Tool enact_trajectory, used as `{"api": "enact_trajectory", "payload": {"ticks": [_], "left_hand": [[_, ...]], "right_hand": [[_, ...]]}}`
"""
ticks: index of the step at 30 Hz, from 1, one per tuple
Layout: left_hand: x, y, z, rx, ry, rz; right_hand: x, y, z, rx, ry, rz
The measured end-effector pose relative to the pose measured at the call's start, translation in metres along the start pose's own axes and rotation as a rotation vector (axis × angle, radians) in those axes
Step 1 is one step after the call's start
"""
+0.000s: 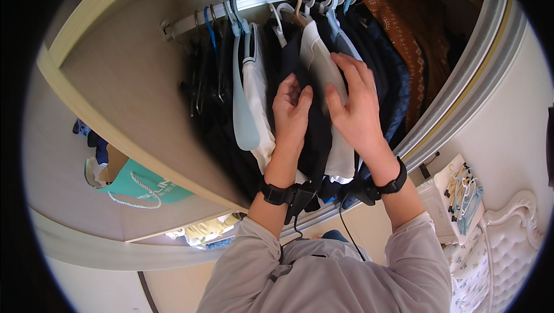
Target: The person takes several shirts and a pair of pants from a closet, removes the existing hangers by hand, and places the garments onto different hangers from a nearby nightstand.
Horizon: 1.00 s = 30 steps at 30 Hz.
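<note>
My left hand (pixel 291 111) is closed, its fingers curled at the edge of a dark garment (pixel 318 134) hanging from the rail. A wooden hanger (pixel 299 1) is hooked above it. My right hand (pixel 358 99) is open, fingers spread, against a light beige garment (pixel 323 53) just to the right. Left of my left hand hang a white garment (pixel 255 91) and a broad pale blue hanger (pixel 245 120). Each wrist wears a black strap with a small device and cable.
A metal rail (pixel 262 0) carries several hangers with dark clothes and a brown patterned garment (pixel 385 24). A teal paper bag (pixel 138 183) stands in the left compartment. Silver sliding-door tracks (pixel 473 88) edge the wardrobe at right. Loose hangers (pixel 463 195) lie on a white cabinet.
</note>
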<state>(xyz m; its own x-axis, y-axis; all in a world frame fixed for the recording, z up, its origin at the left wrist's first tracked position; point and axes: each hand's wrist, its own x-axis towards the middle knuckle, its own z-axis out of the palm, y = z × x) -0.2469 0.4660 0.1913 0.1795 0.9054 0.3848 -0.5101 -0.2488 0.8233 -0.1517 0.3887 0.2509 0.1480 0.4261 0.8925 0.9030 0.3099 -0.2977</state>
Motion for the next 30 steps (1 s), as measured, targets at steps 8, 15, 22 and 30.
{"api": "enact_trajectory", "payload": {"ticks": [8, 15, 22, 30], "left_hand": [[0.007, -0.005, 0.003, -0.039, 0.037, -0.022], [0.004, 0.000, 0.005, -0.016, 0.026, -0.017], [0.005, 0.002, -0.010, 0.016, 0.039, -0.012], [0.003, 0.010, -0.015, 0.060, 0.050, 0.074]], "right_hand": [[0.025, 0.006, 0.006, 0.255, -0.284, 0.276], [0.022, 0.023, 0.027, 0.432, -0.342, 0.437], [0.018, 0.011, 0.042, 0.454, -0.263, 0.496], [0.013, 0.023, 0.048, 0.511, -0.201, 0.462]]}}
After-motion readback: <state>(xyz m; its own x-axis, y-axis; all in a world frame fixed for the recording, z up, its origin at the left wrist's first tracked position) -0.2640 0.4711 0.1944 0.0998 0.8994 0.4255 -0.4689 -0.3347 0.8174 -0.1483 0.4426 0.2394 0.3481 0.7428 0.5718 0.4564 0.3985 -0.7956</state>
